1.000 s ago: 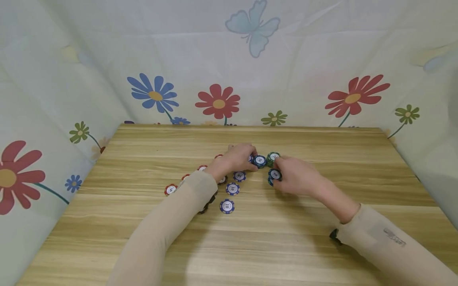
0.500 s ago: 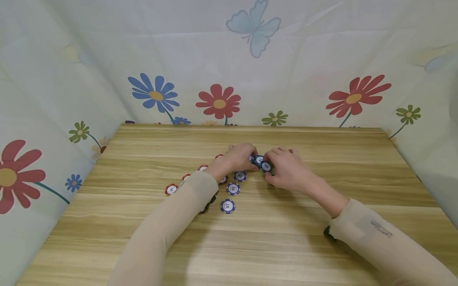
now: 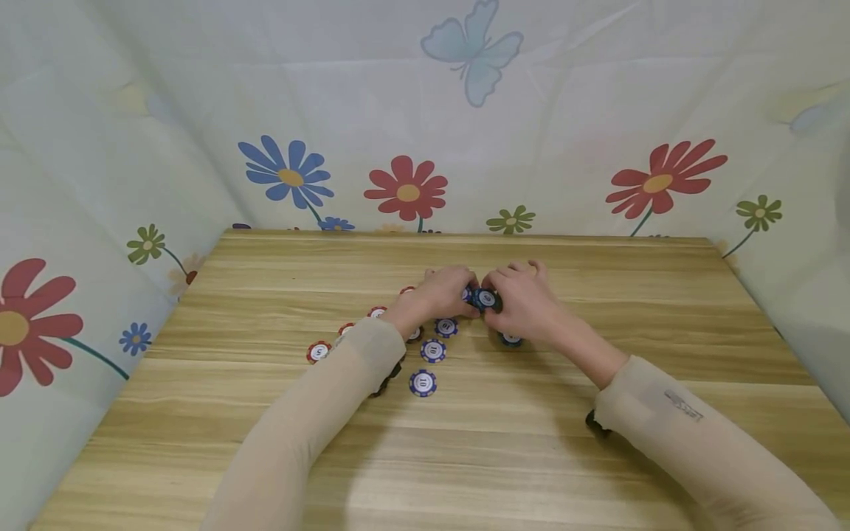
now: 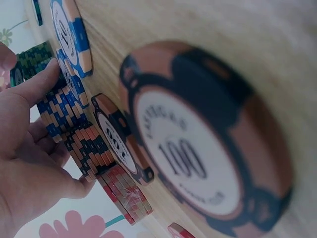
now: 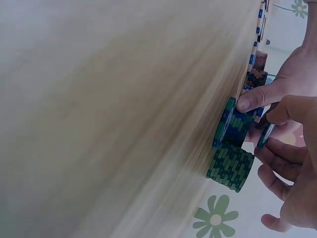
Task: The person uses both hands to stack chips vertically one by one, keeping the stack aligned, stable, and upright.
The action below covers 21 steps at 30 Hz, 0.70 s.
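My right hand (image 3: 524, 299) pinches a dark blue-green poker chip (image 5: 265, 135) between thumb and fingers, right over the top of a dark blue-green chip stack (image 5: 238, 130). Steadying the row of stacks from the left is my left hand (image 3: 443, 289), its thumb on the near side and its fingers curled behind. In the left wrist view, a blue stack (image 4: 60, 111) and an orange-and-black stack (image 4: 89, 148) stand inside that grasp, with a red stack (image 4: 124, 191) just beyond it. A green stack (image 5: 230, 166) ends the row at the right, mostly behind my right hand in the head view.
On the wooden table (image 3: 564, 457), a single dark chip (image 3: 510, 340) lies below my right hand. Loose blue chips (image 3: 423, 383), red chips (image 3: 319, 352) and orange-and-black 100 chips (image 4: 183, 148) lie in lines nearer me. A flowered cloth (image 3: 564, 133) hangs behind.
My right hand has taken one dark chip from the overlapping pair at the right and carried it left and away from me to the dark stack. My left hand has stayed put.
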{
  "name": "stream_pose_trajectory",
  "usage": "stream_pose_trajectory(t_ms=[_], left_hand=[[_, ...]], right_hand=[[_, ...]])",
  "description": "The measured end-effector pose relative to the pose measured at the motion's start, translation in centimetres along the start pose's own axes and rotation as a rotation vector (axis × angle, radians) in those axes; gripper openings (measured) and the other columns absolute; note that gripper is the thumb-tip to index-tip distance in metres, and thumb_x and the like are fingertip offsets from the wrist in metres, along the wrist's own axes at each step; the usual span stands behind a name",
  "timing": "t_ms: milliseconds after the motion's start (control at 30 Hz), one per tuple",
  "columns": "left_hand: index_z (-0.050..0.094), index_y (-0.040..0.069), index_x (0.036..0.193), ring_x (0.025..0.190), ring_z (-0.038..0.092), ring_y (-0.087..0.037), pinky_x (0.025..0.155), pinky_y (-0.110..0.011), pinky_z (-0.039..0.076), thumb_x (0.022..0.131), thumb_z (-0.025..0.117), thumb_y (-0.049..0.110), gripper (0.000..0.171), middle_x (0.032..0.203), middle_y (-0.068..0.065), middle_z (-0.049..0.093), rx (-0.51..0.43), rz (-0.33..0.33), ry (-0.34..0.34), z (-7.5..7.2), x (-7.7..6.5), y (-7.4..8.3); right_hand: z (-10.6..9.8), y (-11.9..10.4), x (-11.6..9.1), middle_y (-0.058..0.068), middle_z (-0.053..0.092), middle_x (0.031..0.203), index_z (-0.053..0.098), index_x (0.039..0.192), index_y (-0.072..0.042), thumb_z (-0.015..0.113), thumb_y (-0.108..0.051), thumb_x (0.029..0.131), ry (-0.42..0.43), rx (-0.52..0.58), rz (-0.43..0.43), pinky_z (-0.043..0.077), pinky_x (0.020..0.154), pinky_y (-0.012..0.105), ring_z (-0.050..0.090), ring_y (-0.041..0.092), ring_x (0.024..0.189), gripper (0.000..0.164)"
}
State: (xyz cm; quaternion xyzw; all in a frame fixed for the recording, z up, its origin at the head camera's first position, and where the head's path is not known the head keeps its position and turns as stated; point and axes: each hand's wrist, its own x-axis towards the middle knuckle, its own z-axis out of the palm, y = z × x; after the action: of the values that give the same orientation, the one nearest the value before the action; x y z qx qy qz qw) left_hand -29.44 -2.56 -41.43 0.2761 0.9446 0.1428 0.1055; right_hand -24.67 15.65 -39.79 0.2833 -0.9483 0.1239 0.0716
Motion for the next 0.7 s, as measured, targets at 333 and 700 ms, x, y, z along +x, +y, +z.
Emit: stream_pose_trajectory(t_ms=[333, 700], left_hand=[[0.065, 0.012, 0.128, 0.112, 0.058, -0.019, 0.101, -0.054, 0.035, 0.09, 0.081, 0.039, 0.049, 0.124, -0.001, 0.064, -0.005, 0.002, 0.004, 0.0, -0.1, -0.1], [0.065, 0.013, 0.129, 0.112, 0.058, -0.019, 0.101, -0.053, 0.033, 0.09, 0.081, 0.039, 0.049, 0.125, -0.001, 0.064, -0.017, -0.008, -0.005, -0.2, -0.1, 0.1]], right_hand=[[0.4, 0.1, 1.0, 0.011, 0.07, 0.111, 0.071, 0.112, -0.004, 0.081, -0.022, 0.078, -0.039, -0.013, 0.043, 0.017, 0.106, 0.074, 0.057, 0.037, 0.112, 0.04], [0.8, 0.5, 1.4, 0.01, 0.071, 0.109, 0.072, 0.108, -0.006, 0.083, -0.021, 0.076, -0.051, -0.021, 0.051, 0.014, 0.106, 0.075, 0.055, 0.036, 0.113, 0.038]])
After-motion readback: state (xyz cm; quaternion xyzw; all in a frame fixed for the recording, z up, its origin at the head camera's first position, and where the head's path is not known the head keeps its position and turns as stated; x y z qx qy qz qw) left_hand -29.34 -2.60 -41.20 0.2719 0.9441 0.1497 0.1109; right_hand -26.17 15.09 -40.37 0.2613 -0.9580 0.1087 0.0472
